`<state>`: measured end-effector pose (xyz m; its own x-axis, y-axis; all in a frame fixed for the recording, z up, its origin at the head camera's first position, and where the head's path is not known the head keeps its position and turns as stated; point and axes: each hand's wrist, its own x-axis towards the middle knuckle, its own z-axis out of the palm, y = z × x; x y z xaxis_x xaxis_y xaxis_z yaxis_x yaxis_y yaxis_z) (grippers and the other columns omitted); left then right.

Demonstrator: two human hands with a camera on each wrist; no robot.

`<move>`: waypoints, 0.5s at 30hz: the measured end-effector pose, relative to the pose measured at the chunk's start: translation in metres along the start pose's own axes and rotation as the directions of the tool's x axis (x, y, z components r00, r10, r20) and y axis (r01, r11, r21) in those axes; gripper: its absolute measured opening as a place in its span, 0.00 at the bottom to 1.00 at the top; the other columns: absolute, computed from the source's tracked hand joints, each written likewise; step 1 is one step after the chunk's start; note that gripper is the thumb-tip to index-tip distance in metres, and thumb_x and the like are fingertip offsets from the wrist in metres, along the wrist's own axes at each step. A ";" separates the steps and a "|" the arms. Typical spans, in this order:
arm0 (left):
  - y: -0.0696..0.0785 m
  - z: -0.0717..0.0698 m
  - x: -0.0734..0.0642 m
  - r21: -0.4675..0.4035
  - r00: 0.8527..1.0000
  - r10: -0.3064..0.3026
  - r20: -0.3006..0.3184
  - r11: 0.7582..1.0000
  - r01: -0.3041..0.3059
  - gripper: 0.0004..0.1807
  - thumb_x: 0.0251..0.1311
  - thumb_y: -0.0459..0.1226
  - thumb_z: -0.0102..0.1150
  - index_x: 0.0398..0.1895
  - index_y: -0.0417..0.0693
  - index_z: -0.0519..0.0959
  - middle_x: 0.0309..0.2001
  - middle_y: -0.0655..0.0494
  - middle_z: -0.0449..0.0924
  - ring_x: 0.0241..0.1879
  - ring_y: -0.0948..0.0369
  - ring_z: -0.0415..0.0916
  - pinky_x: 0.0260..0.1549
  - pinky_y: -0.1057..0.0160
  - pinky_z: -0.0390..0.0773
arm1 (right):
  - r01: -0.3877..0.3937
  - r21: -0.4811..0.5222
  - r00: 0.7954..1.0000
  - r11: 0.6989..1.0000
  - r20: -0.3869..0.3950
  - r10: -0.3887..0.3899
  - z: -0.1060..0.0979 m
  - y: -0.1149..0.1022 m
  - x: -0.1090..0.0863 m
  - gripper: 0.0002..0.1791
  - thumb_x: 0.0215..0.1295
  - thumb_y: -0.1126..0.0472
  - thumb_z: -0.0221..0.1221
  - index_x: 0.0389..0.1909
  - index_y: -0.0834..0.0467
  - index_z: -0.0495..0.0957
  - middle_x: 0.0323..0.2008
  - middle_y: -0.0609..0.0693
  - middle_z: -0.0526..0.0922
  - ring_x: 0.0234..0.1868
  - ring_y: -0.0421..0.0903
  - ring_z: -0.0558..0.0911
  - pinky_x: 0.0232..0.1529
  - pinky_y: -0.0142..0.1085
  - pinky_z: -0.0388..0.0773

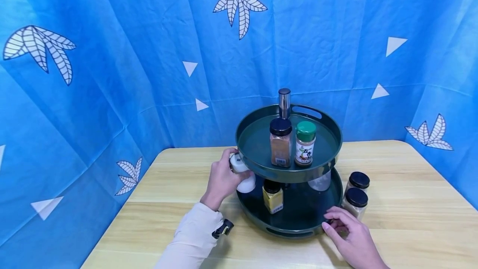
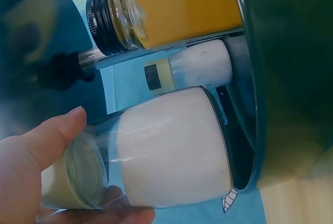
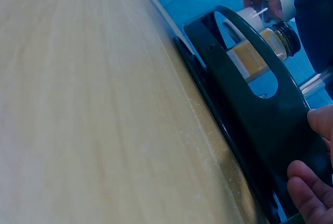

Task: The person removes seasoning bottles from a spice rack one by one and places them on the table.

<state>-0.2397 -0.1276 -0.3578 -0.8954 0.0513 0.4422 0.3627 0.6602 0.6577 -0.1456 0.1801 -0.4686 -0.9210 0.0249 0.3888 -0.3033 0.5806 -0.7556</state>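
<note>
White jar (image 2: pixel 171 148) is at the left side of the two-tier rack (image 1: pixel 298 215), base over its lower tier; can't tell if it's bearing there. Left hand (image 1: pixel 223 177) grips it by the lid, likely to keep fingers clear of that tier. Forearm reaches in from the rack's front left. Right hand (image 1: pixel 349 233) is at the rack's front-right rim, fingers bent, probably steadying; can't tell if it pinches. Yellow jar (image 1: pixel 273 201) sits on the rack; black-lidded jars (image 1: pixel 355 198) right of it.
</note>
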 end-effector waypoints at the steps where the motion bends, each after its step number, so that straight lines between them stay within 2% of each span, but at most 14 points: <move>1: 0.000 0.000 0.001 0.003 1.000 0.002 -0.003 1.000 -0.002 0.33 0.45 0.35 0.77 0.54 0.45 0.71 0.49 0.43 0.82 0.46 0.49 0.81 0.44 0.47 0.81 | 0.004 0.001 1.000 1.000 -0.003 -0.004 0.000 0.000 0.000 0.08 0.57 0.68 0.68 0.36 0.55 0.82 0.46 0.53 0.80 0.31 0.34 0.77 0.32 0.28 0.79; 15: -0.004 -0.007 0.002 -0.003 0.999 -0.023 -0.037 1.000 0.023 0.33 0.46 0.37 0.77 0.56 0.45 0.71 0.48 0.42 0.82 0.44 0.49 0.81 0.41 0.48 0.82 | 0.047 0.012 0.998 0.999 -0.039 -0.046 0.002 0.002 -0.001 0.08 0.55 0.69 0.68 0.34 0.55 0.82 0.45 0.53 0.81 0.30 0.34 0.77 0.31 0.27 0.78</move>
<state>-0.2409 -0.1356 -0.3551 -0.8934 0.0089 0.4491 0.3430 0.6591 0.6693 -0.1456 0.1799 -0.4720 -0.8957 0.0297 0.4436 -0.3489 0.5715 -0.7428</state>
